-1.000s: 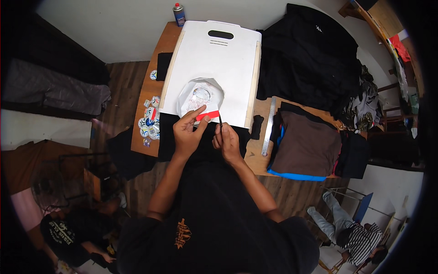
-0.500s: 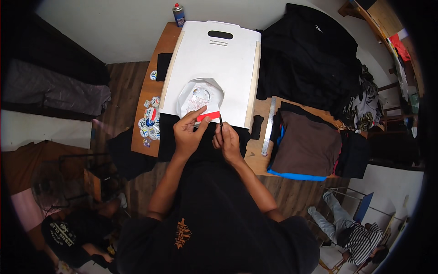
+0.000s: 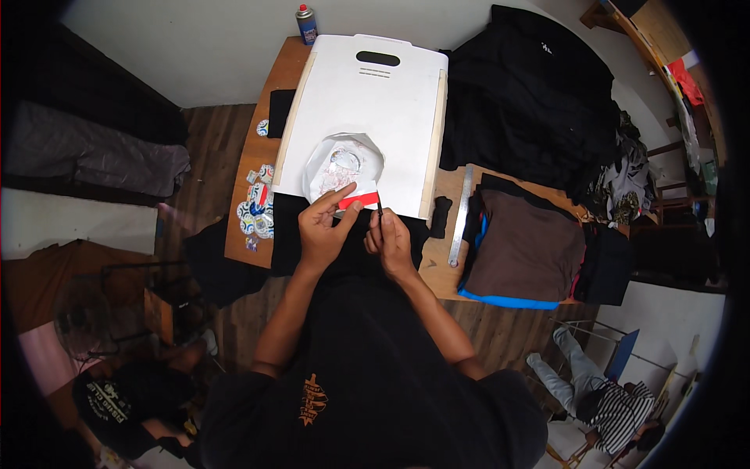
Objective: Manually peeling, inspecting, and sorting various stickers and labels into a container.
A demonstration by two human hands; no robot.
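Left hand [image 3: 326,228]: frame centre, thumb and forefinger pinched on a small red card [image 3: 358,200], lifted clear so its edge faces the tool.
Right hand [image 3: 389,241]: just right of it, fingers closed round a thin dark tool [image 3: 380,211], tip touching the card's right end.
White board [image 3: 375,117]: upper centre, backing a cut paper print [image 3: 344,166] just above the card.

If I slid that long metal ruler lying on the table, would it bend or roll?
The ruler looks like a thin, flat metal strip, so it would probably stay stiff and slide rather than roll. It lies flat on the wooden table beside the folded clothes, so its low edge may be hard to pinch up.
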